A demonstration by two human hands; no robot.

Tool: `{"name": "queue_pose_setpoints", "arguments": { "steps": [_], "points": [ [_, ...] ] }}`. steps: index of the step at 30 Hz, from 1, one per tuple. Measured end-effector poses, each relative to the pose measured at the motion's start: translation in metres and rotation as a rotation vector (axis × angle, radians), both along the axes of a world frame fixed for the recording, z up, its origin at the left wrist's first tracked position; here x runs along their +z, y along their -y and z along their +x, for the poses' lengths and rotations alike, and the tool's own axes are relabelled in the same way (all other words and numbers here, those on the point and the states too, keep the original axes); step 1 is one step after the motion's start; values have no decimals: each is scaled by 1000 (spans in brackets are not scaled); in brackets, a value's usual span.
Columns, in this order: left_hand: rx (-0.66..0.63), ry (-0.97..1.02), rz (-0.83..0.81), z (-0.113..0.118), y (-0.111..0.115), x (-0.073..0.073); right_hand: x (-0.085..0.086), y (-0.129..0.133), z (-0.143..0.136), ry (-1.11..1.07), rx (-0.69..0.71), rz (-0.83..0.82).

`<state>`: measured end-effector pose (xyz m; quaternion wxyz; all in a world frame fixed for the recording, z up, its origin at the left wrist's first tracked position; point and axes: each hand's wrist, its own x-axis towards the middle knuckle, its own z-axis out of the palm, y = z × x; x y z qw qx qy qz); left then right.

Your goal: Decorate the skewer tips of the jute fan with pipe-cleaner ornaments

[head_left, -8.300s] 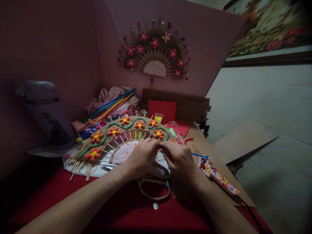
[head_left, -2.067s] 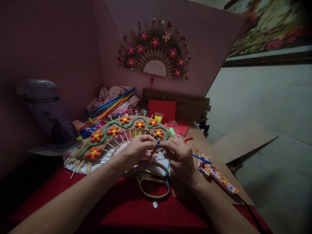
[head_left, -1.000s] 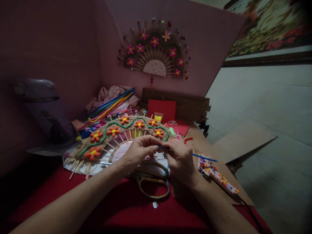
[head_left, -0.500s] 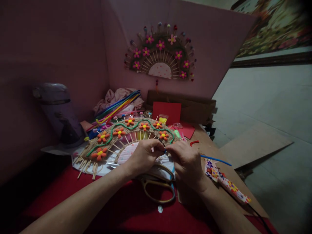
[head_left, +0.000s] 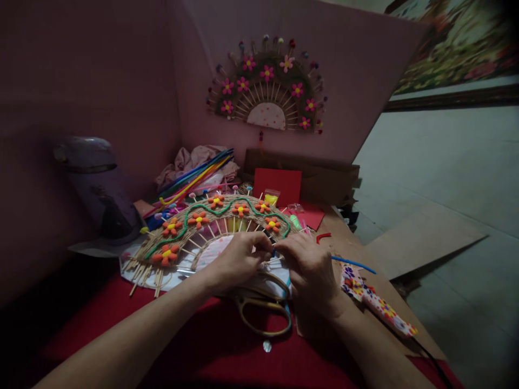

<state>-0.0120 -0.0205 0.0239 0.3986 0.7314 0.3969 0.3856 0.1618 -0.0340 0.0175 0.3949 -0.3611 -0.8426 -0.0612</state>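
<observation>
You can read no text, label, brand, number or sign anywhere in view. The purple flask [head_left: 95, 189] on your left carries a dark printed figure, but the dimness keeps you from telling whether any lettering goes with it. The little clear packet with yellow contents [head_left: 271, 199] is too small for you to make out print, and the silvery disc [head_left: 266, 346] near you gives you nothing legible.

- Fan [head_left: 222, 215] on sheet [head_left: 173, 281], just beyond left hand [head_left: 242, 258] and right hand [head_left: 311, 265].
- Scissors [head_left: 263, 302] in front of fan, partly hidden by left hand.
- Corded tool [head_left: 383, 307] right of right hand, on cardboard [head_left: 349, 237].
- Bottle [head_left: 99, 189] left of fan.
- Second fan [head_left: 266, 116] behind, on backdrop [head_left: 352, 92].
</observation>
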Motion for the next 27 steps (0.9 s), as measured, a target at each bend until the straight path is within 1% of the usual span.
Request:
{"name": "queue_pose_setpoints", "arguments": {
  "steps": [4, 7, 10, 13, 16, 21, 24, 27],
  "points": [
    [-102, 263, -267, 2, 3, 3, -5, 0, -2, -262, 33, -117],
    [-149, 474, -388, 5, 4, 0, -8, 1, -5, -382, 40, -202],
    [-132, 636, -475, 8, 5, -6, -8, 3, -8, -359, 73, -192],
    [-75, 720, -523, 12, 5, -10, -7, 6, -11, -259, 86, -135],
    [-24, 731, -528, 13, 5, -12, -8, 7, -13, -169, 71, -114],
    [82, 616, -462, 14, 5, -12, -9, 8, -11, -19, 67, -122],
    [113, 538, -426, 13, 5, -9, -8, 8, -9, 53, 67, -104],
    [132, 449, -354, 10, 5, -4, -7, 8, -8, 58, 61, -50]
  ]
}}
